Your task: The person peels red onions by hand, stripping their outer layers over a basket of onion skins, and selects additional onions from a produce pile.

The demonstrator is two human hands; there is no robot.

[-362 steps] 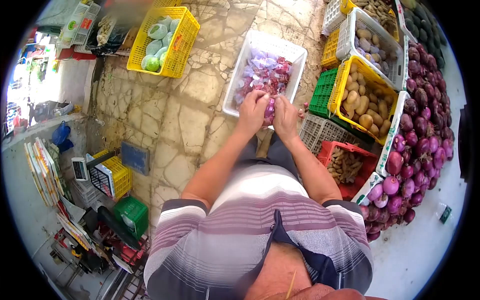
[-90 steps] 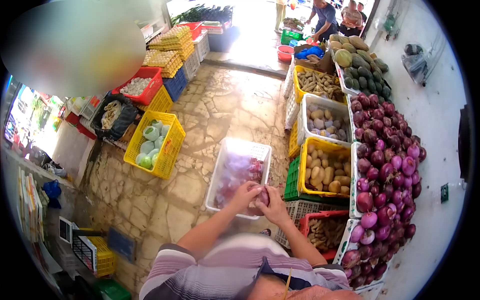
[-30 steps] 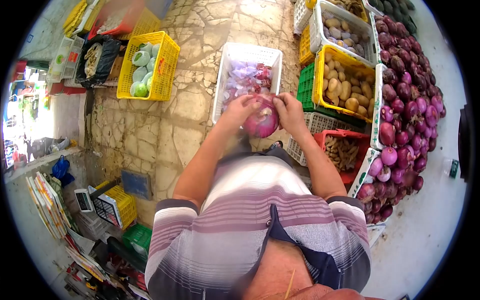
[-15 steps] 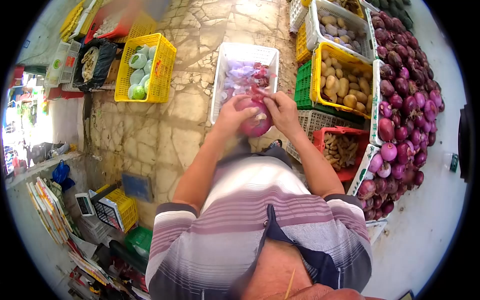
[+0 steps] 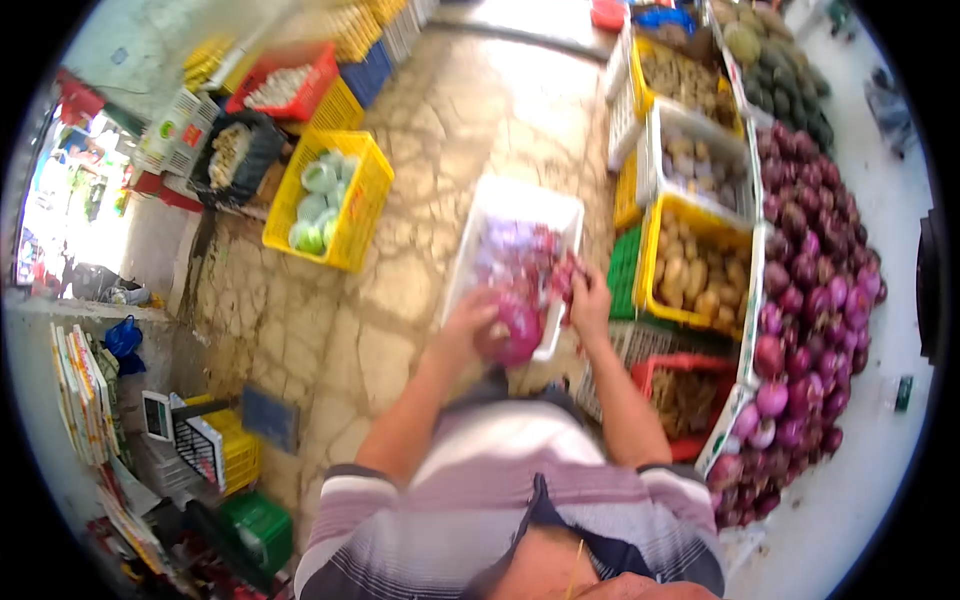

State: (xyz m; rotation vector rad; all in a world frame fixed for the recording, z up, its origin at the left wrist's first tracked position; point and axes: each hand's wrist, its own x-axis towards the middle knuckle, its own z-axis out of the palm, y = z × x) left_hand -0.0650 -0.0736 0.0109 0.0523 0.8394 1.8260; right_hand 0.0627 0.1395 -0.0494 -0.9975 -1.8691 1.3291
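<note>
A large red onion (image 5: 519, 330) is held in my left hand (image 5: 470, 325), its fingers wrapped round the onion's left side. Apart from the onion, to its right, my right hand (image 5: 590, 303) is closed on loose reddish onion skin (image 5: 563, 275). Beneath both hands stands a white plastic crate (image 5: 487, 198) on the floor, with purple and red onion skins (image 5: 515, 243) inside. Motion blur softens the fingers and the onion.
On the right are a heap of red onions (image 5: 810, 290), a yellow crate of potatoes (image 5: 690, 270) and a red crate of ginger-like roots (image 5: 685, 400). To the left stands a yellow crate with net-wrapped produce (image 5: 325, 200). Cracked stone tiles (image 5: 400, 290) cover the floor.
My right hand has pulled away from the onion to the right, with skin in its fingers. My left hand still holds the onion. The view has tilted up, showing more of the far floor.
</note>
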